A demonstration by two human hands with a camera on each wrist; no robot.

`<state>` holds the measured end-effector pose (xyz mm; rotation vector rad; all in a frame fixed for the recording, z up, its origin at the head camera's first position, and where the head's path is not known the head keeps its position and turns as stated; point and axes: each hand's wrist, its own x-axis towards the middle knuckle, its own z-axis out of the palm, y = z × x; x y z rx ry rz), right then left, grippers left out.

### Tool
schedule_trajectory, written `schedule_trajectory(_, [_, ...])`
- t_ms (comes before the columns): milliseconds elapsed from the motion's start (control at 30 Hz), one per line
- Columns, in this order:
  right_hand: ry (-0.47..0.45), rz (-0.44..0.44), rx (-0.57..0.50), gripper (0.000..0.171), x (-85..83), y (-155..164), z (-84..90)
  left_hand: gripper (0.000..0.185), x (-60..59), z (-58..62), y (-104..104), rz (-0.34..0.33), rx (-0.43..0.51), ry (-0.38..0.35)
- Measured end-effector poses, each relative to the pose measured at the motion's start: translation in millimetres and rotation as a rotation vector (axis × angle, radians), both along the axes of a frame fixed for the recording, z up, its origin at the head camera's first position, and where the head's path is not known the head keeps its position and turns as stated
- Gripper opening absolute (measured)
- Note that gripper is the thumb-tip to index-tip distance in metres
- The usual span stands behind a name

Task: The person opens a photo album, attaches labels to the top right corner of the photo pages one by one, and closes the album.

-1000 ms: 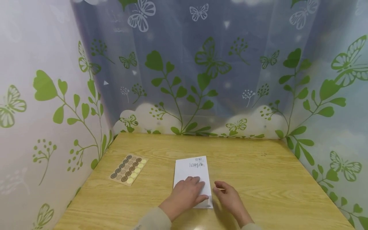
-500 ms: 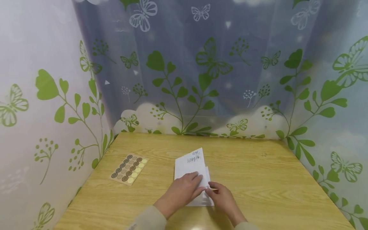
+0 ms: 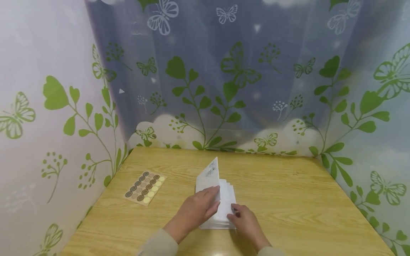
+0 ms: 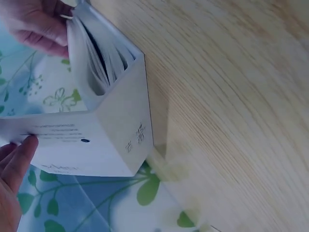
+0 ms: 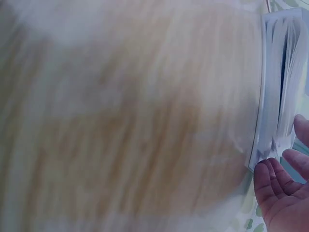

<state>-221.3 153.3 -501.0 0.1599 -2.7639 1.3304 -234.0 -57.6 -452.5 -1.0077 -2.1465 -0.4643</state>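
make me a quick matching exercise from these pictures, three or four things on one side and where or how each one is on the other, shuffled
Things:
1. left hand
2. right hand
3. sticker sheet
4. white booklet

States:
A. lies flat on the wooden table, apart from both hands
B. lifts the booklet's front cover
C. lies partly opened, pages fanned
D. touches the page edges on the booklet's right side

Pairs: 1-B, 2-D, 3-A, 4-C

A sticker sheet (image 3: 145,186) of brown and yellow dots lies near the left edge of the wooden tabletop (image 3: 288,199).
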Motion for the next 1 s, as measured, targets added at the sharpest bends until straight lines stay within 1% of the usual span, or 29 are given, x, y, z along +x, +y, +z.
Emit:
schedule_trajectory(100, [-0.009,-0.006,0.035,0.042,-0.7,-3,-2.3,0.047,0.8,-0.1,-9,0.002,0.055,-0.020])
schedule_trajectory(233, [-0.014,-0.011,0.084,0.041,-1.4,-6,-2.8,0.045,3.5,-0.2,-19,0.008,0.133,-0.059])
schedule_trajectory(333, [-0.025,-0.012,0.098,0.041,-1.4,-10,-1.8,0.043,6.6,-2.2,-26,0.011,0.199,-0.093])
schedule_trajectory(433, [-0.017,0.002,0.133,0.041,-1.6,-13,-1.4,0.042,9.8,-5.0,-32,-0.001,0.274,-0.155])
schedule_trajectory(567, [0.054,0.029,0.198,0.039,-1.5,-14,-2.4,0.042,11.9,-7.9,-38,-0.019,0.349,-0.273])
schedule_trajectory(633, [0.080,0.028,0.214,0.039,-1.2,-14,-2.9,0.042,11.7,-9.1,-39,-0.011,0.379,-0.323])
schedule_trajectory(700, [0.085,0.017,0.223,0.039,-1.3,-14,-3.6,0.042,10.9,-10.2,-40,0.003,0.414,-0.376])
schedule_trajectory(900, [0.062,-0.026,0.249,0.041,-2.5,-14,-6.0,0.044,10.9,-7.3,-49,0.050,0.591,-0.621])
schedule_trajectory(933, [0.061,-0.029,0.253,0.041,-2.6,-15,-5.8,0.045,11.4,-6.2,-51,0.068,0.610,-0.650])
schedule_trajectory(1000, [0.068,-0.029,0.259,0.041,-3.3,-15,-6.3,0.046,13.0,-4.3,-56,0.108,0.620,-0.685])
